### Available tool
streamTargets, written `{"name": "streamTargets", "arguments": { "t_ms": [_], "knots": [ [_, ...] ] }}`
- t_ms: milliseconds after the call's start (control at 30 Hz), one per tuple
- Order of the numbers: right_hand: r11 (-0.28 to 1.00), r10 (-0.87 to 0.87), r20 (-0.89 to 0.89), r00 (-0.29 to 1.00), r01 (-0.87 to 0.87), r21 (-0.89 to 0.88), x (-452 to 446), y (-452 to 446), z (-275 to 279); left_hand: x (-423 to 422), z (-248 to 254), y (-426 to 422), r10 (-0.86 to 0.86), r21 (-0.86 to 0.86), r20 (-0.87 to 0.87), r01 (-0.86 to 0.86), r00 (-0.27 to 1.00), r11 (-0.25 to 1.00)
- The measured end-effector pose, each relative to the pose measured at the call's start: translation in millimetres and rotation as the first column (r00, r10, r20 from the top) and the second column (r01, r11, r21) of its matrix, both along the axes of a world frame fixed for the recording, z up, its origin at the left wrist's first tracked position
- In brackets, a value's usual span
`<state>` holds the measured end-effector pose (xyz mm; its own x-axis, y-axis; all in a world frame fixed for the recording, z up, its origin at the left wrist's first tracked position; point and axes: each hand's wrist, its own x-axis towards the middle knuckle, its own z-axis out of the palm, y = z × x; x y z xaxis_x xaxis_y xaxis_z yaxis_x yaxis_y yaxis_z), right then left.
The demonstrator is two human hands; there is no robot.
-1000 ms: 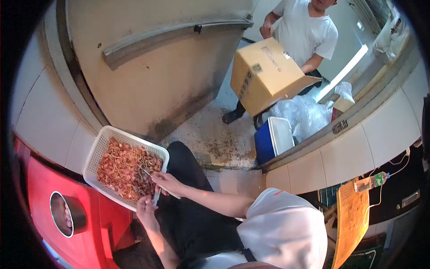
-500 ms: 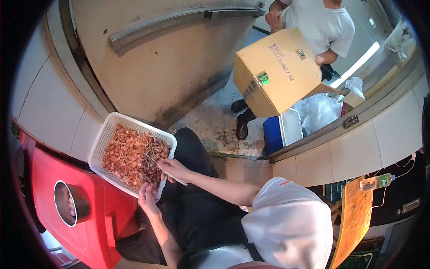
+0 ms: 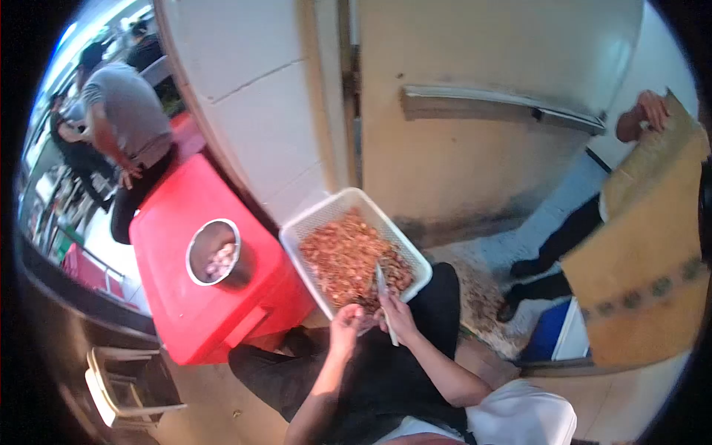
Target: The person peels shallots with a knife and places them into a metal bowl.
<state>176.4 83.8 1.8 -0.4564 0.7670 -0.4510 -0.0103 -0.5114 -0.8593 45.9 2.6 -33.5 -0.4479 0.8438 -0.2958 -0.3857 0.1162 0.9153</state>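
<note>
In my right hand [image 3: 398, 317] is a small knife [image 3: 381, 280] with a pale handle, its blade pointing away from me over the basket. My left hand [image 3: 347, 328] is beside it at the basket's near edge, fingers pinched together; what they hold is too small to make out. The white plastic basket [image 3: 293, 241] rests by my lap, full of reddish-brown unpeeled shallots [image 3: 345, 248] and loose skins. Left of it, a metal pot [image 3: 237, 252] with some pale pink peeled shallots [image 3: 222, 261] stands on a red plastic bin [image 3: 174, 308].
A person at right holds a large cardboard box [image 3: 645, 259] near the door [image 3: 489, 163]. A blue-and-white container [image 3: 552, 330] is by the doorway. Other people [image 3: 130, 111] stand in the room at far left. A white chair or stool [image 3: 111, 393] is at lower left.
My view has swung left, bringing the room and people there into sight. The cardboard box now shows a different side, tilted upright. My hands remain close together at the basket's near edge.
</note>
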Motion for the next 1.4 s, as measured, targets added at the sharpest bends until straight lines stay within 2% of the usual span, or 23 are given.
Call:
{"name": "streamTargets", "arguments": {
  "t_ms": [200, 233, 267, 300, 333, 367, 400, 433, 500, 700, 900, 967, 1033, 1100, 1133, 1167, 1200, 1233, 1267, 1300, 1333, 1367, 1400],
  "knots": [
    [0.936, 0.073, 0.166, 0.983, -0.125, 0.328, -8.1, 11.0, -2.8, -8.4, 24.8, 0.1, -0.027, -0.042, -0.12, 0.022, 0.992, 0.999],
    [0.905, 0.085, 0.166, 0.982, -0.146, 0.4, -10.0, 11.4, -2.0, -11.0, 22.2, -0.2, -0.048, 0.044, -0.132, 0.054, 0.99, 0.998],
    [0.952, 0.129, 0.141, 0.982, -0.163, 0.26, -11.2, 13.9, -8.4, -12.7, 31.6, 0.5, -0.069, 0.029, -0.16, 0.075, 0.985, 0.997],
    [0.938, 0.147, 0.19, 0.971, -0.198, 0.286, -11.2, 11.8, 1.6, -12.8, 39.6, 0.4, -0.06, 0.052, -0.099, 0.065, 0.993, 0.997],
    [0.915, 0.109, 0.116, 0.987, -0.146, 0.376, -11.7, 8.7, -3.2, -16.7, 25.9, 1.9, -0.064, 0.057, -0.044, 0.067, 0.997, 0.996],
    [0.907, 0.133, 0.205, 0.97, -0.202, 0.369, -12.5, 11.7, -7.9, -19.4, 13.2, 5.1, -0.048, 0.021, -0.063, 0.049, 0.997, 0.999],
    [0.863, 0.102, 0.307, 0.946, -0.238, 0.445, -9.5, 8.7, 2.0, -13.8, 24.6, 9.1, -0.036, -0.035, -0.036, 0.035, 0.999, 0.999],
    [0.689, -0.109, 0.271, 0.957, -0.123, 0.714, -17.9, 12.7, -51.9, -9.5, 31.4, 7.6, -0.079, 0.01, 0.003, 0.079, 0.997, 0.997],
    [0.889, 0.04, 0.314, 0.949, -0.177, 0.423, -5.4, 2.9, 9.8, -14.7, 18.5, 4.9, -0.181, 0.054, -0.126, 0.189, 0.975, 0.98],
    [0.959, 0.079, 0.269, 0.96, -0.147, 0.244, -0.7, -7.1, 19.3, 2.9, 42.9, -2.2, -0.145, 0.059, -0.069, 0.149, 0.987, 0.987],
    [0.939, 0.088, 0.25, 0.964, -0.165, 0.303, -7.4, -3.9, 11.8, 5.1, 20.4, -4.4, -0.117, 0.079, -0.21, 0.137, 0.971, 0.987],
    [0.919, 0.028, 0.224, 0.974, -0.114, 0.378, -11.9, -4.5, -1.0, 7.2, 38.3, -1.1, -0.142, -0.034, -0.318, 0.139, 0.937, 0.99],
    [0.942, 0.033, 0.244, 0.969, -0.111, 0.315, -12.8, -2.1, 1.8, 8.5, 51.6, -1.9, -0.153, -0.077, -0.422, 0.132, 0.894, 0.988],
    [0.963, 0.048, 0.259, 0.965, -0.113, 0.244, -13.3, -5.6, 14.8, 11.5, 41.1, 3.3, -0.161, -0.008, -0.506, 0.183, 0.848, 0.983],
    [0.951, 0.089, 0.239, 0.967, -0.154, 0.268, -11.9, 2.2, -4.6, 7.2, 32.5, 4.1, -0.132, 0.011, -0.551, 0.165, 0.824, 0.986],
    [0.956, 0.143, 0.322, 0.936, -0.214, 0.199, -7.6, 4.9, 11.9, 5.4, 31.5, 6.7, -0.157, -0.02, -0.632, 0.187, 0.759, 0.982],
    [0.941, 0.08, 0.372, 0.925, -0.193, 0.277, -10.5, 6.7, 13.6, 11.2, 74.7, 6.4, -0.218, -0.094, -0.558, 0.2, 0.801, 0.975],
    [0.946, 0.131, 0.378, 0.916, -0.229, 0.228, -9.8, 12.6, 16.5, 6.3, 38.0, 13.0, -0.231, -0.126, -0.604, 0.195, 0.763, 0.973],
    [0.967, 0.055, 0.394, 0.917, -0.148, 0.209, -9.5, 16.1, -3.1, 4.3, 59.0, 15.1, -0.255, -0.128, -0.636, 0.226, 0.728, 0.966],
    [0.972, 0.087, 0.393, 0.916, -0.164, 0.168, -9.9, 19.6, -4.0, 0.1, 46.3, 19.2, -0.318, -0.146, -0.521, 0.285, 0.792, 0.947],
    [0.961, 0.14, 0.32, 0.937, -0.206, 0.185, -12.1, 17.9, 2.5, -1.7, 43.6, 17.4, -0.25, -0.123, -0.612, 0.223, 0.75, 0.967],
    [0.965, 0.073, 0.172, 0.982, -0.114, 0.237, -21.7, 13.2, 2.6, -1.8, 38.0, 16.5, -0.101, -0.01, -0.707, 0.132, 0.7, 0.991],
    [0.96, 0.083, 0.154, 0.985, -0.12, 0.252, -19.5, 11.0, 2.2, -1.9, 43.0, 10.6, -0.124, -0.005, -0.688, 0.166, 0.715, 0.986]
  ]
}}
